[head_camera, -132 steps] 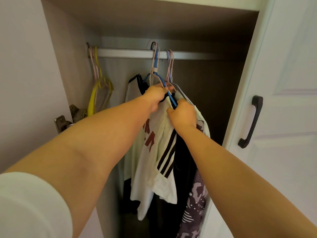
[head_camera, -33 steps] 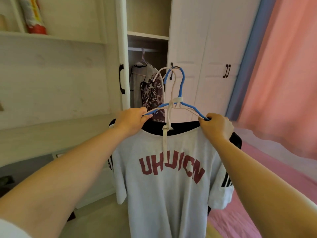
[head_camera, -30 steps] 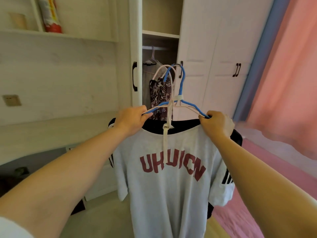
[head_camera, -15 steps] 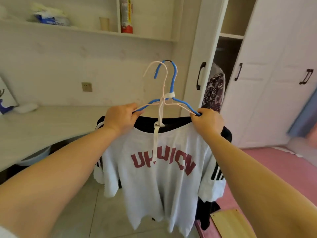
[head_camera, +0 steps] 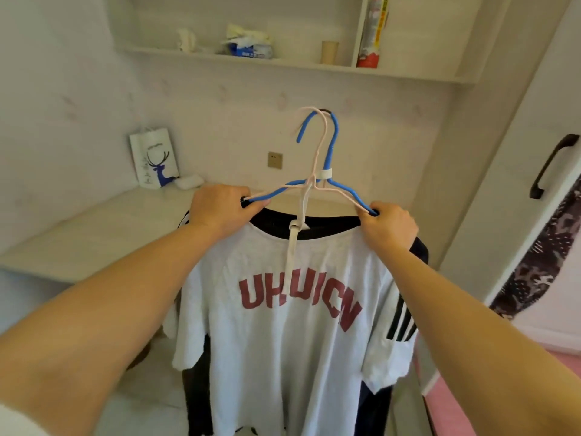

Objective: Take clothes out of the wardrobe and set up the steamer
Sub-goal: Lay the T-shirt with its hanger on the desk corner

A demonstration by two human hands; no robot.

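Step in hand: clothes are out of the wardrobe, being carried; steamer setup not begun, and no steamer in view. Left hand (head_camera: 221, 209) is clenched round the left shoulder of the hangers (head_camera: 317, 184), right hand (head_camera: 388, 226) clenched round the right shoulder. Two hangers, one blue and one pale pink, are bound at the neck w/ a white strip that dangles down between the hands. A white T-shirt (head_camera: 283, 325) w/ red lettering and black sleeve stripes hangs below both hands, facing the camera; a dark garment (head_camera: 421, 251) hangs behind it, showing past the right hand and under the hem.

Next move, as I judge it: the hooks need somewhere to catch. There's a small dark peg or knob right behind the hook tops above the hands, but can't tell what it is or if hooks touch it. Whichever spot is used, lift hooks over it, keep both shoulders level so shirts don't slide off, let go only once weight is taken. Then find the steamer.

Room: pale counter (head_camera: 94, 231) runs beyond and to the left of the left hand, carrying a paper bag (head_camera: 154, 162) w/ a deer print. Wall socket (head_camera: 275, 159) is above, between the hands. Shelf (head_camera: 283, 61) is high above w/ a cup and packets. Wardrobe door (head_camera: 518, 184) w/ dark handle is right of the right hand, a patterned garment (head_camera: 540, 262) beside it. Pink bed (head_camera: 456, 413) below the right arm.
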